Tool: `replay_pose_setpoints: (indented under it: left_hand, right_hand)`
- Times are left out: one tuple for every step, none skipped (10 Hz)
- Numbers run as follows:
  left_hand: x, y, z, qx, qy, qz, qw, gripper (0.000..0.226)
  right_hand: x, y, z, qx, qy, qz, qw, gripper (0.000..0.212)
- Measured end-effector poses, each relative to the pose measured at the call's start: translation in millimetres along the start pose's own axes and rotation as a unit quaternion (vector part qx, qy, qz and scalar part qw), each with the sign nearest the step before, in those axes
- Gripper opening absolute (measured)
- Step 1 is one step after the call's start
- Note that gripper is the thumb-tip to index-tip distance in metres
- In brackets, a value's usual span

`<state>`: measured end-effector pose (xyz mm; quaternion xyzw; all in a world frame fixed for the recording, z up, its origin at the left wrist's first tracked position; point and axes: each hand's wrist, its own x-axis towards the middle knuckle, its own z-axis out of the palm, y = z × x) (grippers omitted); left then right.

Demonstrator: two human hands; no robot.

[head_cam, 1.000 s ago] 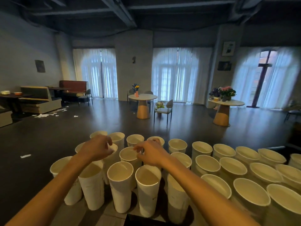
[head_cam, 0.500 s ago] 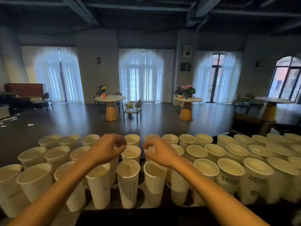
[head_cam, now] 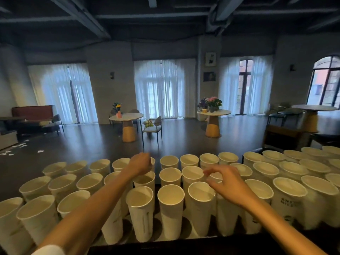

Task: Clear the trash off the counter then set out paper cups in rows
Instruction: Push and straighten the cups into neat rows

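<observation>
Several tall white paper cups (head_cam: 171, 203) stand upright in rows across the dark counter (head_cam: 184, 242), rims up. My left hand (head_cam: 139, 164) reaches to the back row with its fingers curled on the rim of a paper cup (head_cam: 153, 162), which it mostly hides. My right hand (head_cam: 227, 183) hovers over the middle rows, right of centre. Its thumb and fingers are apart and hold nothing, just above a cup rim (head_cam: 215, 176). Wider cups with printed lettering (head_cam: 288, 196) fill the right end.
Beyond the counter lies a dark floor with round pedestal tables (head_cam: 127, 126) (head_cam: 213, 122), a chair (head_cam: 153, 127) and flower pots. Paper scraps (head_cam: 20, 146) litter the floor at far left. A bench and sofa stand by the left wall.
The view has swung right, showing more cups on the left. My hands have spread apart: the right one moved right and opened, the left stays curled at a back-row cup.
</observation>
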<state>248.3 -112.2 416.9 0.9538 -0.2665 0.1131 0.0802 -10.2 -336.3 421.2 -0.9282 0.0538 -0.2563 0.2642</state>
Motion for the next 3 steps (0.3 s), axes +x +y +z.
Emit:
replay_pose_setpoints:
  left_hand:
    - [5.4, -9.1, 8.3, 0.012, -0.001, 0.0, 1.0, 0.021]
    - [6.3, -13.0, 7.4, 0.003, 0.015, -0.006, 1.0, 0.018]
    - [0.8, -7.9, 4.5, -0.021, 0.026, -0.009, 0.999, 0.024]
  right_hand:
    - [-3.3, 12.1, -3.1, 0.002, 0.001, 0.014, 1.0, 0.022]
    - [-6.0, 18.9, -6.7, 0.025, 0.005, 0.011, 1.0, 0.017]
    - [-11.9, 25.1, -13.1, 0.032, 0.0, 0.015, 0.999, 0.022]
